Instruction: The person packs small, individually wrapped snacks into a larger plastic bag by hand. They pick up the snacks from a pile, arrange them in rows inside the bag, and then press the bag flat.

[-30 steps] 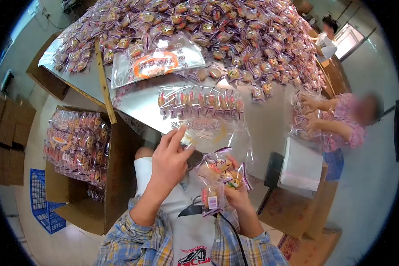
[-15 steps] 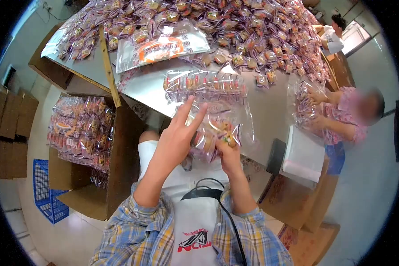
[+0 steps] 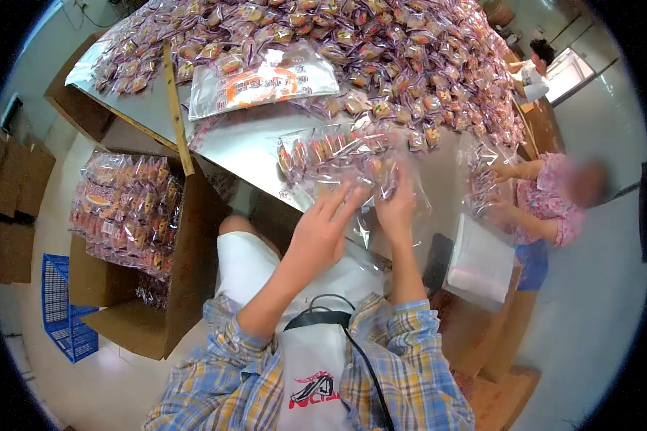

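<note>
A clear plastic bag (image 3: 425, 205) lies on the table's front edge before me, with a row of small wrapped snacks (image 3: 331, 148) along its far side. My left hand (image 3: 322, 233) rests over the near part of the bag, fingers stretched forward and somewhat apart. To its right, my right hand (image 3: 397, 208) closes around an individually wrapped snack (image 3: 384, 174) at the end of the row. Glare and blur on the film hide exactly where the fingertips touch.
A heap of wrapped snacks (image 3: 402, 65) covers the table's back. A printed bag stack (image 3: 266, 79) lies left of it. An open carton (image 3: 194, 266) holds filled packs (image 3: 126, 212). White plastic sheets (image 3: 482, 262) and a co-worker's hands (image 3: 502, 172) are at right.
My right hand has moved up and away from me with the wrapped snacks, toward the row. My left hand has shifted right and lower over the bag.
</note>
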Tool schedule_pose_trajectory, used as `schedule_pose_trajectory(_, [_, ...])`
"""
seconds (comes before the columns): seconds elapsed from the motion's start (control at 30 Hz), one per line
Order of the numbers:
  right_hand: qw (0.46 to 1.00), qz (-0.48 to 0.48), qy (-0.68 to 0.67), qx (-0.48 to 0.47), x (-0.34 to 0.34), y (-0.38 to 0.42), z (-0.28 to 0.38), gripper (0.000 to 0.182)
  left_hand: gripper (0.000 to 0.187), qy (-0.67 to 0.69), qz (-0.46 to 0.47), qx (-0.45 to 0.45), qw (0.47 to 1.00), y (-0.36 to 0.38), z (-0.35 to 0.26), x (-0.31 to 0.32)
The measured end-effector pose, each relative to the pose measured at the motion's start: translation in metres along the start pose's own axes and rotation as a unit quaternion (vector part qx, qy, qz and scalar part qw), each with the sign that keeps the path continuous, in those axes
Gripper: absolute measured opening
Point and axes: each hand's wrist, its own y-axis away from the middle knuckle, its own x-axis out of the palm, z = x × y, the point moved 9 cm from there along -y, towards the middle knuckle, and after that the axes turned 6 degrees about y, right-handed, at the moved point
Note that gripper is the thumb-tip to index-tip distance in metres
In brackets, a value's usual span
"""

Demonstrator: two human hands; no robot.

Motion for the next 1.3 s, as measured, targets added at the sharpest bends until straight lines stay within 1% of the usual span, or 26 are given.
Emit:
schedule_pose_trajectory(0.03, [0.997,0.038,0.064,0.013,0.005,0.004,-0.009,0.089,0.079,0.001,-0.026,-0.014,1.0,0.012,0.0,0.001])
schedule_pose_trajectory(0.07, [0.992,0.042,0.119,-0.021,0.011,0.01,-0.018,0.091,0.077,0.002,-0.052,-0.029,0.998,0.024,0.001,0.002])
schedule_pose_trajectory(0.17, [0.971,-0.004,0.213,-0.106,0.006,0.023,-0.013,0.094,0.065,0.03,-0.137,-0.1,0.985,0.062,0.013,0.008])
schedule_pose_trajectory(0.2, [0.961,-0.003,0.272,-0.054,0.01,0.025,-0.014,0.096,0.061,0.044,-0.164,-0.129,0.977,0.072,0.019,0.011])
schedule_pose_trajectory(0.3, [0.974,0.022,0.21,-0.08,-0.01,0.033,0.005,0.097,0.047,0.012,-0.204,-0.095,0.974,0.093,0.023,0.006])
schedule_pose_trajectory(0.33, [0.979,0.023,0.181,-0.091,-0.014,0.037,0.007,0.091,0.038,0.03,-0.236,-0.091,0.967,0.096,0.023,0.001])
schedule_pose_trajectory(0.43, [0.978,0.013,0.153,-0.142,-0.021,0.05,0.021,0.072,0.038,0.061,-0.244,-0.086,0.964,0.105,0.026,-0.008])
schedule_pose_trajectory(0.47, [0.981,0.015,0.128,-0.143,-0.019,0.051,0.02,0.067,0.037,0.08,-0.252,-0.086,0.96,0.107,0.028,-0.009])
schedule_pose_trajectory(0.53, [0.987,0.022,0.077,-0.142,-0.015,0.058,0.02,0.058,0.034,0.074,-0.258,-0.1,0.958,0.108,0.026,-0.01])
schedule_pose_trajectory(0.67, [0.968,-0.038,0.132,-0.211,-0.019,0.076,0.055,0.058,0.031,0.086,-0.241,-0.093,0.962,0.106,0.025,-0.008])
schedule_pose_trajectory(0.77, [0.974,0.018,0.065,-0.216,-0.002,0.08,0.07,0.059,0.033,0.098,-0.234,-0.108,0.961,0.105,0.024,-0.005])
schedule_pose_trajectory(0.8, [0.976,0.025,0.103,-0.192,0.003,0.076,0.071,0.059,0.032,0.095,-0.231,-0.11,0.962,0.104,0.023,-0.005])
schedule_pose_trajectory(0.9, [0.976,0.083,0.147,-0.138,0.026,0.062,0.053,0.058,0.031,0.098,-0.218,-0.108,0.965,0.101,0.02,-0.004])
schedule_pose_trajectory(0.93, [0.964,0.077,0.197,-0.16,0.031,0.06,0.053,0.055,0.031,0.1,-0.211,-0.115,0.966,0.102,0.02,-0.003])
schedule_pose_trajectory(1.03, [0.953,0.034,0.149,-0.261,0.028,0.061,0.07,0.054,0.03,0.104,-0.206,-0.127,0.965,0.104,0.025,-0.003])
schedule_pose_trajectory(1.13, [0.965,0.047,0.022,-0.256,0.02,0.072,0.093,0.051,0.029,0.115,-0.215,-0.138,0.96,0.105,0.026,-0.002])
schedule_pose_trajectory(1.2, [0.969,0.078,-0.166,-0.166,0.039,0.08,0.088,0.052,0.029,0.119,-0.214,-0.146,0.958,0.104,0.025,-0.004])
schedule_pose_trajectory(1.23, [0.955,0.088,-0.259,-0.119,0.051,0.084,0.086,0.052,0.028,0.11,-0.213,-0.134,0.962,0.103,0.023,-0.003])
schedule_pose_trajectory(1.27, [0.93,0.078,-0.351,-0.07,0.059,0.09,0.082,0.051,0.028,0.1,-0.211,-0.121,0.965,0.101,0.023,-0.002])
schedule_pose_trajectory(1.3, [0.888,0.145,-0.433,0.049,0.076,0.091,0.07,0.05,0.028,0.09,-0.208,-0.107,0.968,0.099,0.021,-0.002])
